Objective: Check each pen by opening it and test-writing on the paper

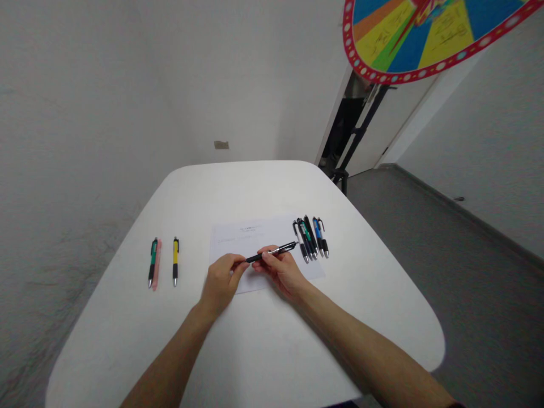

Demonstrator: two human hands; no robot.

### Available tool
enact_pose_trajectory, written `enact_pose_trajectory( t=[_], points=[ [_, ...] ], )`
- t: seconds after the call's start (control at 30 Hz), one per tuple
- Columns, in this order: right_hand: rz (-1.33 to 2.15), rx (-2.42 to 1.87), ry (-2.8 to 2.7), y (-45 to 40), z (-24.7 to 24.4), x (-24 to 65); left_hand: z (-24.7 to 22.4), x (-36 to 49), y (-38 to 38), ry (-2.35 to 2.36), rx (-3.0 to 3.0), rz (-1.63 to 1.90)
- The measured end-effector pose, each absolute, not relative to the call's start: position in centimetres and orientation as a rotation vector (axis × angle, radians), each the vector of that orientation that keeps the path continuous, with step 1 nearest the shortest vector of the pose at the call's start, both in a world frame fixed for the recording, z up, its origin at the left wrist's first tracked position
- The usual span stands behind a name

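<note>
A black pen [280, 249] lies slantwise between my two hands, above a sheet of paper [229, 232]. My right hand [283, 271] grips its barrel between thumb and fingers. At the pen's left end, my left hand [223, 277] pinches the tip with thumb and forefinger. Just right of the held pen, several pens [309, 235] lie side by side across the paper's right part, with black, green and white barrels, and a blue pen [318, 235] among them. Printed or written lines show faintly near the sheet's top.
On the table's left lie a green pen [152, 263], a pink pen [157, 263] close beside it, and a yellow pen [175, 260]. The white table [238, 187] has rounded corners. A colourful prize wheel [425, 39] on a black stand [361, 127] rises beyond its right side.
</note>
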State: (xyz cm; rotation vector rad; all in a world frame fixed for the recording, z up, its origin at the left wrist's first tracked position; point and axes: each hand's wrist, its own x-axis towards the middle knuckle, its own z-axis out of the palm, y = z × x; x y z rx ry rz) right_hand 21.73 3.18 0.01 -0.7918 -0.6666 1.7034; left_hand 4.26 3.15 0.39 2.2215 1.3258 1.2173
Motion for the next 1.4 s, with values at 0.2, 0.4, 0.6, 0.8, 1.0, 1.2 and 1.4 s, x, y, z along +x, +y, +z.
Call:
enact_pose_trajectory(
  t=[0.2, 0.4, 0.6, 0.8, 1.0, 1.2, 1.4],
  points=[
    [1.729, -0.768, -0.705, 3.1, -0.16, 21.57, 0.14, 4.02, 3.25, 1.35, 2.338, 1.114],
    [1.702, -0.788, -0.694, 3.37, -0.44, 21.82, -0.27, 4.13, 3.25, 1.291, 2.281, 1.249],
    [1.721, -0.78, -0.692, 3.32, -0.51, 21.88, 0.06, 4.13, 3.34, 1.308, 2.389, 1.18],
    [1.714, -0.771, -0.682, 3.26, -0.27, 21.8, -0.2, 4.04, 3.32, 1.316, 2.296, 1.21],
    [1.723, -0.761, -0.672, 3.36, -0.37, 21.76, -0.06, 4.15, 3.33, 1.27, 2.343, 1.265],
    [1.736, -0.783, -0.681, 3.3, -0.17, 21.66, 0.12, 4.03, 3.37, 1.327, 2.378, 1.183],
    [1.722, -0.778, -0.675, 3.34, -0.15, 21.69, -0.12, 4.1, 3.36, 1.277, 2.3, 1.299]
  ],
)
